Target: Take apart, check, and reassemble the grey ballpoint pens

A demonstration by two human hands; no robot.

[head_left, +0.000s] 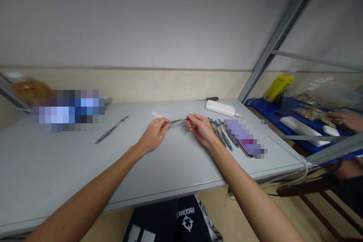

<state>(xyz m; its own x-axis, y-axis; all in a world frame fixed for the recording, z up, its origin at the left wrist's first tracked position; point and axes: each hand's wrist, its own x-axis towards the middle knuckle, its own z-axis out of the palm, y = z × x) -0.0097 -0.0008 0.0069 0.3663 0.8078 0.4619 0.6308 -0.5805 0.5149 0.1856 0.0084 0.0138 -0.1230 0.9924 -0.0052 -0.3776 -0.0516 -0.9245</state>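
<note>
A slim grey pen [176, 121] spans the gap between my two hands, just above the grey table. My left hand [154, 134] is closed on its left part, thumb and fingers pinched together. At the other end, my right hand [200, 127] pinches the pen's tip; whether that end is a separate piece I cannot tell. Another grey pen [111, 130] lies alone on the table to the left. Beside my right wrist, several similar pens [224, 134] lie side by side, partly hidden by the hand.
Right of the pens lies a phone-like blurred object [245, 138]. Behind it are a white power strip [220, 108] and a screwdriver [212, 99]. A bottle [28, 87] stands at the back left. Beyond the metal frame [262, 58], another person's hand [347, 120] rests over a blue surface.
</note>
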